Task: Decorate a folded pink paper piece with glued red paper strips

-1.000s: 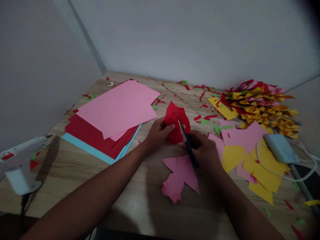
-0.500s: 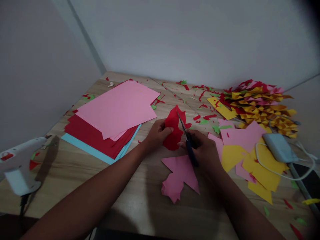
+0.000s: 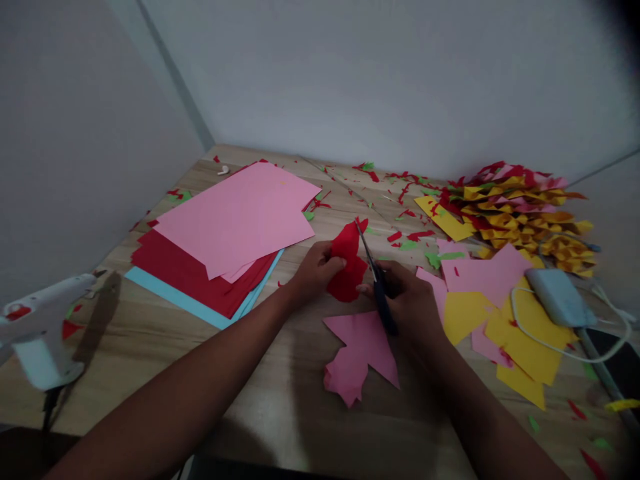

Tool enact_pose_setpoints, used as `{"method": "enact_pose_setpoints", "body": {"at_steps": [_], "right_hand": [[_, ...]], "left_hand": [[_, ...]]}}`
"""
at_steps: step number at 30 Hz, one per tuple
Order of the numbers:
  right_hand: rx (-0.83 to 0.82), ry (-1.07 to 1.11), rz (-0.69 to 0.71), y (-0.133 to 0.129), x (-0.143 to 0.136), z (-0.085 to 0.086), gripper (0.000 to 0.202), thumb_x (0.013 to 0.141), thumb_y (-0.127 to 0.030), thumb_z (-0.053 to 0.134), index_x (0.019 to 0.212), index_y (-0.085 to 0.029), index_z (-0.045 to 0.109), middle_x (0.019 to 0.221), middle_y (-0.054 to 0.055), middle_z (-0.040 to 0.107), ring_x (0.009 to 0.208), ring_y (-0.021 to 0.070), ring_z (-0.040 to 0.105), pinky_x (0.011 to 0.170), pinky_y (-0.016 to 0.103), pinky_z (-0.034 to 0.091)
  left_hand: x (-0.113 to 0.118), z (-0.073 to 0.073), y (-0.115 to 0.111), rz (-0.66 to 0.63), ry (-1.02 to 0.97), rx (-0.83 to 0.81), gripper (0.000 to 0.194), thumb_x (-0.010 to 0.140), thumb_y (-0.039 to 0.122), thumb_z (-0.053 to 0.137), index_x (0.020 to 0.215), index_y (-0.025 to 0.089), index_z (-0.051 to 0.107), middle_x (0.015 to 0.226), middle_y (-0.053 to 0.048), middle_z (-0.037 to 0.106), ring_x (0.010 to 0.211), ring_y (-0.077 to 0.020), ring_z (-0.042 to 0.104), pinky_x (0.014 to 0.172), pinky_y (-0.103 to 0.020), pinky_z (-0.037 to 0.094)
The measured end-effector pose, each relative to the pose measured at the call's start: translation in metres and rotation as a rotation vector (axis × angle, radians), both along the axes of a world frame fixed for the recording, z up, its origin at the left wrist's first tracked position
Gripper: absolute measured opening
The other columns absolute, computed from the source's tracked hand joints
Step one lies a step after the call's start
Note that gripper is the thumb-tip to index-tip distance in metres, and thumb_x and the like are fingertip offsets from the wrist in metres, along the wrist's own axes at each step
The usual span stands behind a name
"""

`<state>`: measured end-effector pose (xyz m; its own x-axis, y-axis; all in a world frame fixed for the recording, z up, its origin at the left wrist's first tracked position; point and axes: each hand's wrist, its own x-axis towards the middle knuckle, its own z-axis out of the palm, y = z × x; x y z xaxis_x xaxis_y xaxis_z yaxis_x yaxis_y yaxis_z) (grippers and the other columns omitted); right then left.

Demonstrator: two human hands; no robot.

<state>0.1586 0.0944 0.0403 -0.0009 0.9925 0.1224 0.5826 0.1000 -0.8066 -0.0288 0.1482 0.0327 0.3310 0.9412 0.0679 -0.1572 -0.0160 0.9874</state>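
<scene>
**Red paper in left hand, scissors at its edge**

Red paper (image 3: pixel 346 283) is mid-table, held over the wood-grain table (image 3: pixel 260 400). Left hand (image 3: pixel 320 268) pinches its left side, thumb on top. Right hand (image 3: pixel 403 293) grips the dark handles of the scissors (image 3: pixel 383 300); blades run along the paper's right edge, tips by a small flap at the top. Can't tell if the right fingertips touch the paper.

Clock from the red paper, 12 = far wall:
- 6: pink cut-out (image 3: pixel 357 363) flat on the table, near.
- 10: pink sheet (image 3: pixel 240 213) over red sheets (image 3: pixel 200 275) — light-blue sheets (image 3: pixel 175 297) underneath.
- 2–3: folded yellow, red and pink paper bundle (image 3: pixel 525 223).
- 3: power bank (image 3: pixel 560 297), white cable (image 3: pixel 545 347) attached.
- 8–9: white glue gun (image 3: pixel 45 327) — well apart.
</scene>
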Motion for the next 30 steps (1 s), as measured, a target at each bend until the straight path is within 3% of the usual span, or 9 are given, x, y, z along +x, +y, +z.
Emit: {"method": "enact_pose_setpoints", "body": {"at_steps": [10, 13, 15, 17, 19, 21, 23, 27, 30], "right_hand": [[0.022, 0.045, -0.092, 0.005, 0.01, -0.002, 0.039, 0.077, -0.046, 0.078, 0.105, -0.021, 0.07, 0.066, -0.004, 0.06, 0.061, 0.014, 0.054, 0.058, 0.026, 0.042], [0.041, 0.041, -0.121, 0.007, 0.015, 0.0, 0.04, 0.075, -0.047, 0.08, 0.103, -0.021, 0.07, 0.066, -0.004, 0.06, 0.06, 0.0141, 0.054, 0.057, 0.026, 0.043], [0.044, 0.032, -0.111, 0.007, 0.018, 0.001, 0.04, 0.074, -0.047, 0.081, 0.103, -0.021, 0.07, 0.066, -0.004, 0.061, 0.06, 0.014, 0.055, 0.057, 0.025, 0.043], [0.055, 0.005, -0.079, 0.007, 0.019, 0.0, 0.039, 0.074, -0.045, 0.081, 0.103, -0.021, 0.07, 0.065, -0.004, 0.061, 0.059, 0.0138, 0.055, 0.057, 0.025, 0.043], [0.082, -0.027, -0.026, 0.005, 0.018, -0.001, 0.039, 0.076, -0.044, 0.08, 0.106, -0.021, 0.07, 0.067, -0.004, 0.062, 0.06, 0.0141, 0.057, 0.058, 0.025, 0.044], [0.115, -0.057, 0.054, 0.003, 0.016, -0.002, 0.038, 0.078, -0.043, 0.079, 0.108, -0.021, 0.07, 0.069, -0.003, 0.064, 0.061, 0.0145, 0.059, 0.058, 0.026, 0.045], [0.141, -0.088, 0.158, -0.001, 0.013, 0.0, 0.038, 0.079, -0.042, 0.078, 0.109, -0.021, 0.07, 0.071, -0.001, 0.067, 0.06, 0.015, 0.061, 0.059, 0.026, 0.048], [0.153, -0.192, 0.264, -0.003, 0.013, 0.009, 0.039, 0.079, -0.046, 0.076, 0.109, -0.021, 0.071, 0.077, 0.003, 0.074, 0.061, 0.0173, 0.065, 0.061, 0.028, 0.051], [0.111, -0.348, 0.168, 0.004, 0.025, 0.016, 0.041, 0.08, -0.049, 0.075, 0.112, -0.024, 0.071, 0.083, 0.004, 0.076, 0.068, 0.0215, 0.069, 0.065, 0.031, 0.051]], "left_hand": [[-0.001, -0.005, 0.004, 0.118, 0.18, 0.119, 0.016, 0.068, 0.032, 0.049, 0.059, 0.02, 0.045, 0.058, 0.003, 0.045, 0.054, -0.0111, 0.039, 0.052, -0.026, 0.031], [-0.011, -0.009, 0.018, 0.317, 0.311, 0.174, 0.015, 0.073, 0.028, 0.054, 0.064, 0.02, 0.045, 0.06, 0.004, 0.043, 0.059, -0.0123, 0.039, 0.056, -0.027, 0.032], [-0.02, -0.01, 0.028, 0.518, 0.471, 0.25, 0.01, 0.075, 0.028, 0.058, 0.079, 0.02, 0.054, 0.072, 0.001, 0.053, 0.066, -0.0152, 0.046, 0.064, -0.029, 0.038], [-0.025, -0.007, 0.035, 0.719, 0.616, 0.421, 0.034, 0.073, 0.026, 0.063, 0.106, 0.019, 0.057, 0.101, -0.007, 0.063, 0.088, -0.022, 0.057, 0.08, -0.037, 0.045], [-0.025, -0.002, 0.033, 0.804, 0.668, 0.66, 0.056, 0.073, 0.026, 0.068, 0.126, 0.019, 0.051, 0.128, -0.014, 0.058, 0.117, -0.0292, 0.054, 0.099, -0.044, 0.042], [-0.02, 0.005, 0.026, 0.732, 0.656, 0.821, 0.062, 0.078, 0.031, 0.069, 0.134, 0.02, 0.048, 0.139, -0.016, 0.054, 0.132, -0.0319, 0.047, 0.109, -0.046, 0.036], [-0.013, 0.009, 0.018, 0.611, 0.579, 0.836, 0.054, 0.085, 0.038, 0.067, 0.134, 0.02, 0.052, 0.138, -0.015, 0.058, 0.131, -0.0308, 0.051, 0.109, -0.045, 0.036], [-0.007, 0.007, 0.017, 0.369, 0.368, 0.631, 0.023, 0.094, 0.038, 0.057, 0.097, 0.02, 0.07, 0.1, -0.007, 0.076, 0.099, -0.0207, 0.068, 0.094, -0.035, 0.047], [-0.008, 0.005, 0.022, 0.386, 0.196, 0.38, 0.02, 0.09, 0.034, 0.059, 0.085, 0.019, 0.071, 0.081, -0.002, 0.073, 0.076, -0.0151, 0.065, 0.072, -0.026, 0.049]]}}
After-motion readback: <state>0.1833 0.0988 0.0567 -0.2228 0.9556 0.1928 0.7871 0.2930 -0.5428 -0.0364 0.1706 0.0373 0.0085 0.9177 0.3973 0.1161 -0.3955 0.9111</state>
